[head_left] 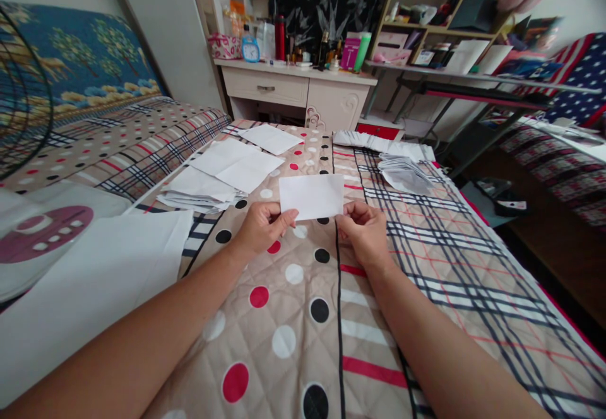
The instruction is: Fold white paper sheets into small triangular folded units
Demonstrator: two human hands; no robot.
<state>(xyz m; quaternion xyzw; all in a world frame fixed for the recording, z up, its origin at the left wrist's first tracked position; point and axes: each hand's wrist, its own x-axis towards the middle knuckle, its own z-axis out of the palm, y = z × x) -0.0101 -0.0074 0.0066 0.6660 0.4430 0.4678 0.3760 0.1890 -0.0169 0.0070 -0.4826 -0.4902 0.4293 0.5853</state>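
Observation:
A small white rectangle of paper [311, 197] is held up level over the bed, its blank face toward me. My left hand [266, 226] pinches its lower left corner, thumb in front. At the opposite lower corner my right hand [363, 228] grips it between thumb and fingers. Whether the paper is a single sheet or folded, I cannot tell. Left of it lie a pile of white papers [203, 185] and loose white sheets [246, 165], with one more sheet [272, 138] farther back. A stack of small white and grey papers [404, 174] rests on the right.
A patterned quilt [293, 318] covers the bed. Large white paper [118, 274] and a white bag with a pink print [47, 233] lie at left. A crumpled white strip [379, 144] lies near the far edge. Beyond stands a cabinet [265, 88] with bottles and a blue clock [250, 48].

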